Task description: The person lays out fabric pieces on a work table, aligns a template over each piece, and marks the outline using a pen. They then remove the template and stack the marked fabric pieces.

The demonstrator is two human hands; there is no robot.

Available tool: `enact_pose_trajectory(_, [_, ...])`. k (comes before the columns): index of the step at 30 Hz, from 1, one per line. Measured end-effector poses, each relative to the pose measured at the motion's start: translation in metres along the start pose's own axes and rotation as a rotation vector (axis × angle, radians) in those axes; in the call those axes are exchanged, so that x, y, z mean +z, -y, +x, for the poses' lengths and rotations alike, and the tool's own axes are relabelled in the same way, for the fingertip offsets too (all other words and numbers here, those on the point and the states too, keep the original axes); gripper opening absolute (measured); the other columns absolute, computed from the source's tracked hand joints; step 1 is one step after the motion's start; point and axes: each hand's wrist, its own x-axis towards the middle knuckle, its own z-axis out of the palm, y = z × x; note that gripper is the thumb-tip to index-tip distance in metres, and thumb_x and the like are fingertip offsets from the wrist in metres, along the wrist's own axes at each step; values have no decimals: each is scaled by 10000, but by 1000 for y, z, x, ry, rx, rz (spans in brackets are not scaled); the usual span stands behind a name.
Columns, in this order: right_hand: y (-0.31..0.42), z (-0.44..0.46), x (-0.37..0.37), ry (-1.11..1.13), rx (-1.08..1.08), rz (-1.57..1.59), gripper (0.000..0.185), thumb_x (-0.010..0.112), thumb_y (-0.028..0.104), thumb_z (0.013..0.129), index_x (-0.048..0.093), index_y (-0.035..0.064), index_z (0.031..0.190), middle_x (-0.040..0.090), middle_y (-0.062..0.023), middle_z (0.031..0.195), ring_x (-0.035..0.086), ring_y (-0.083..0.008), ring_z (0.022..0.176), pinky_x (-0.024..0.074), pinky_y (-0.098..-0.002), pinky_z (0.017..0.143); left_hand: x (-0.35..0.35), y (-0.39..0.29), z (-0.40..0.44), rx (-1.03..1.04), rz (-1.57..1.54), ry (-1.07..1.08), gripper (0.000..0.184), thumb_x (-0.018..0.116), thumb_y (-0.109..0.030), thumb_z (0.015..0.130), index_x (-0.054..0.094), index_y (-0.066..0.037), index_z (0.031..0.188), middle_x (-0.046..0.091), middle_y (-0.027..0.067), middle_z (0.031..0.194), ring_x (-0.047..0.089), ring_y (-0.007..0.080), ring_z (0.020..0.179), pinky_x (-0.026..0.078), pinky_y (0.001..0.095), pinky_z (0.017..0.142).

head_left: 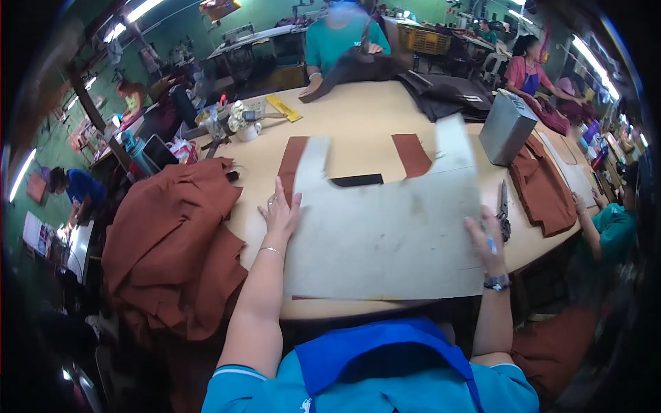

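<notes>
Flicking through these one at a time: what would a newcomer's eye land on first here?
Probably the big pale sheet with its deep cutout, lying mid-table in front of the wearer, the left hand at its left edge and the right hand at its right. Next, the heap of rust cloth on the left side of the table, then the shiny metal box standing beyond the scissors on the right.

No text, label or number can be read for certain: the marks on the metal block [508,129], yellow ruler [283,108] and teal shirt [337,45] across the tabletop [351,113] are too small or blurred.
</notes>
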Motion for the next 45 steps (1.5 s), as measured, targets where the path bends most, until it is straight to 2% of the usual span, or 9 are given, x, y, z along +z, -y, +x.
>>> enact_pose_trajectory(8, [-43, -6, -119, -612, 47, 529, 487, 647, 154, 934, 461, 14, 1363, 564, -124, 1301, 558, -205, 1136, 452, -345, 977, -14, 3, -29, -211, 307, -1, 1032, 526, -745, 798, 222, -79, 1526, 250, 200, 1557, 202, 338, 1456, 122, 697, 1096])
enact_pose_trajectory(13, [-62, 7, -100, -892, -359, -502, 565, 592, 154, 968, 332, 18, 1451, 426, -148, 1441, 457, -247, 1297, 407, -369, 1067, -17, 7, -50, -175, 240, -67, 663, 613, -562, 845, 491, -159, 1357, 412, 147, 1463, 304, 297, 1408, 192, 664, 1091])
enact_pose_trajectory(19, [-45, 41, 65, -151, -334, -235, 490, 596, 86, 951, 431, -32, 1396, 466, -170, 1438, 410, -256, 1361, 293, -376, 1142, -26, 12, -43, -149, -484, -203, 277, 553, -304, 964, 504, -64, 1094, 637, 196, 1050, 627, 369, 937, 493, 465, 752])
enact_pose_trajectory(21, [-42, 49, 121, 64, -389, -219, 473, 597, 106, 953, 455, -22, 1386, 495, -170, 1417, 434, -264, 1346, 311, -384, 1132, -37, 32, -36, 34, -772, -496, 307, 526, -251, 985, 477, 11, 1137, 595, 197, 1005, 588, 253, 975, 471, 397, 840])
enact_pose_trajectory(25, [-31, 41, 172, 282, -391, -157, 445, 607, 109, 950, 491, 7, 1367, 537, -143, 1384, 479, -259, 1300, 344, -386, 1103, -197, 43, -87, -372, -1031, -479, 376, 557, -321, 976, 559, -33, 1218, 611, 87, 1172, 547, 163, 1070, 426, 326, 967])
enact_pose_trajectory(32, [-31, 33, 170, 424, -240, -206, 404, 592, 74, 958, 510, 20, 1350, 540, -131, 1347, 502, -200, 1237, 380, -348, 1061, -413, 197, -309, -476, -1249, -804, 382, 525, -322, 988, 643, -15, 1182, 677, 111, 1159, 656, 223, 1023, 496, 339, 931])
enact_pose_trajectory(39, [-49, 37, 173, 402, -268, -116, 406, 585, 87, 966, 504, 18, 1358, 525, -152, 1365, 490, -248, 1285, 375, -386, 1103, -383, 344, -575, -1123, -1006, -1099, 462, 459, -379, 1000, 564, -34, 1288, 606, 124, 1288, 579, 304, 1152, 444, 445, 995])
enact_pose_trajectory(41, [-43, 35, 173, 397, -278, -152, 407, 589, 91, 964, 507, 20, 1356, 534, -153, 1354, 502, -249, 1269, 385, -380, 1091, -343, 371, -620, -1230, -692, -1170, 477, 495, -349, 986, 537, 8, 1301, 600, 145, 1280, 532, 262, 1193, 406, 399, 1019])
enact_pose_trajectory(45, [-44, 37, 172, 396, -340, -203, 417, 605, 78, 951, 516, 34, 1355, 549, -149, 1333, 527, -243, 1224, 408, -360, 1056, -286, 305, -580, -1659, 641, -597, 635, 499, -472, 953, 364, -99, 1449, 197, 189, 1576, 283, 396, 1411, 160, 676, 1100])
